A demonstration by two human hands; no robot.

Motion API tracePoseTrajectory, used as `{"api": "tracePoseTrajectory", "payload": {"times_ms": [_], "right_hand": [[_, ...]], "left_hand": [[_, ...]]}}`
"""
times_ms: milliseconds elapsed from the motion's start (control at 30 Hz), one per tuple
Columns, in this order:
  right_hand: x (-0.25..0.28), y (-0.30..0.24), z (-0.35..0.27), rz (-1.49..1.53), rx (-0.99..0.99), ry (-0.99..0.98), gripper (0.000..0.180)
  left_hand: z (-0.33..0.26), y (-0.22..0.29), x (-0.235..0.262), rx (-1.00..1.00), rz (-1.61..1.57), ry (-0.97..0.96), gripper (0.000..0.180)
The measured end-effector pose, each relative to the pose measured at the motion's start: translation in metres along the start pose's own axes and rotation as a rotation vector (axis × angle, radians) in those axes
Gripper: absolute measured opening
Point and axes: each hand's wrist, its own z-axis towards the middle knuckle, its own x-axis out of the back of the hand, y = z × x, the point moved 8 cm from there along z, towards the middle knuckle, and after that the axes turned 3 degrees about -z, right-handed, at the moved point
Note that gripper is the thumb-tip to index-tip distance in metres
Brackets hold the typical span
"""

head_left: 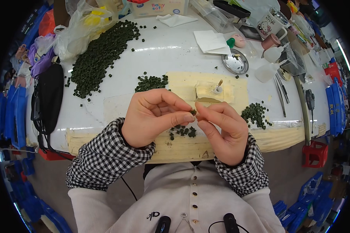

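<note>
My left hand (151, 114) is closed, with thumb and forefinger pinching a small dark green piece (193, 112). My right hand (226, 130) meets it fingertip to fingertip, its fingers curled in. Whatever the right fingers hold, if anything, is too small to make out. Under the hands, several dark green pieces (181, 132) lie scattered near the table's front edge. Just beyond, a pale yellow block (207, 93) bears a small white holder with a brown-tipped stick (219, 85). Small green piles lie beyond my left hand (151, 82) and right of my right hand (255, 115).
A large heap of green pieces (101, 58) spreads at far left beside plastic bags (76, 37) and a black pouch (50, 101). To the right are a round metal dish (235, 62), squeeze bottles (265, 72), tweezers (280, 95) and a mug (270, 25). White tissues (211, 42) lie at the back.
</note>
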Motion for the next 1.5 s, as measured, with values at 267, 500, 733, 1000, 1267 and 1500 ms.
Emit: {"api": "tracePoseTrajectory", "payload": {"times_ms": [267, 500, 733, 1000, 1267, 1500], "right_hand": [[-0.001, 0.000, -0.001, -0.041, 0.039, -0.019, 0.032], [-0.001, -0.003, -0.001, -0.099, 0.056, -0.021, 0.032], [-0.002, -0.005, 0.000, -0.107, 0.064, -0.045, 0.033], [-0.002, -0.005, -0.001, -0.127, 0.076, -0.025, 0.033], [-0.003, -0.009, -0.002, -0.169, 0.146, -0.027, 0.036], [-0.003, -0.010, -0.002, -0.182, 0.165, -0.032, 0.036]], "left_hand": [[-0.002, 0.013, -0.002, -0.147, 0.216, 0.012, 0.017], [-0.001, 0.009, -0.001, -0.132, 0.159, 0.012, 0.017], [0.000, 0.006, 0.001, -0.083, 0.114, 0.024, 0.016], [-0.001, 0.013, -0.001, -0.163, 0.247, 0.018, 0.016], [-0.003, 0.014, -0.001, -0.227, 0.330, 0.011, 0.016], [-0.002, 0.012, 0.001, -0.224, 0.295, -0.022, 0.016]]}}
